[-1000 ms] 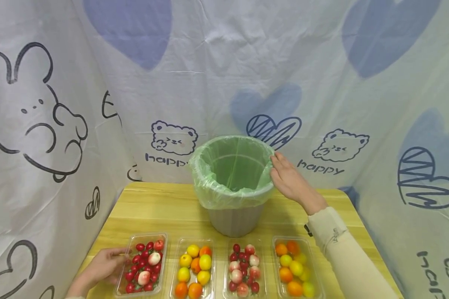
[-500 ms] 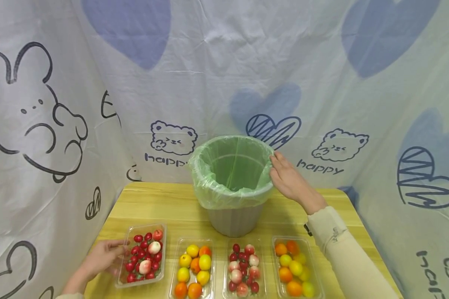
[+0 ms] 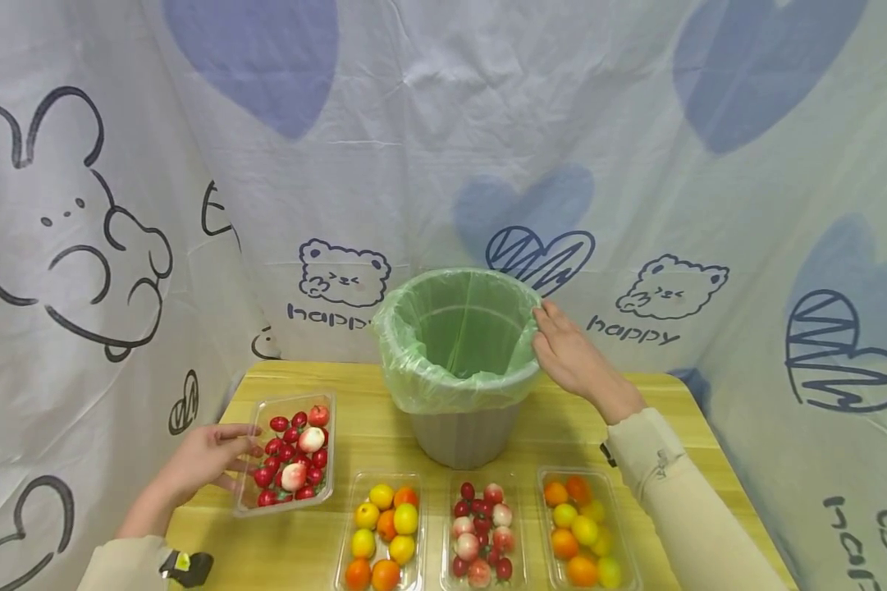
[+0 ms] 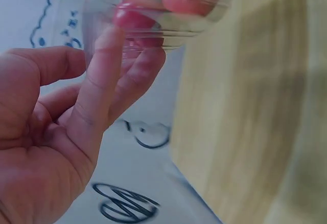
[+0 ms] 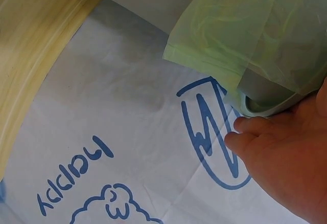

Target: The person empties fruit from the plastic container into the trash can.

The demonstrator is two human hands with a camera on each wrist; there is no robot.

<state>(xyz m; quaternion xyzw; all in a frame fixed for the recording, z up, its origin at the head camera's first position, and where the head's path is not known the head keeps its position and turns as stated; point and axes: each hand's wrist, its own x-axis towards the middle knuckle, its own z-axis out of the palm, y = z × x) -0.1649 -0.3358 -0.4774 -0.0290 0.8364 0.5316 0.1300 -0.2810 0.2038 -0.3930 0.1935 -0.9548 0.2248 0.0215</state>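
Observation:
My left hand (image 3: 210,455) grips the left end of a clear plastic tray (image 3: 249,501) of red cherry tomatoes and holds it tilted above the wooden table (image 3: 325,427). In the left wrist view the fingers (image 4: 110,75) curl under the tray (image 4: 153,14). My right hand (image 3: 564,349) holds the right rim of a grey bin (image 3: 461,435) lined with a green bag (image 3: 428,386). The right wrist view shows the fingertips (image 5: 250,132) at the bin's rim (image 5: 265,104).
Three more clear trays lie along the table's front edge: yellow and orange fruit (image 3: 381,529), red and pink fruit (image 3: 480,529), and orange and yellow fruit (image 3: 582,529). A printed cloth backdrop (image 3: 443,164) hangs on all sides.
My left hand has lifted the tray of red tomatoes off the table and moved it up and away from me. The right hand has stayed on the bin's rim.

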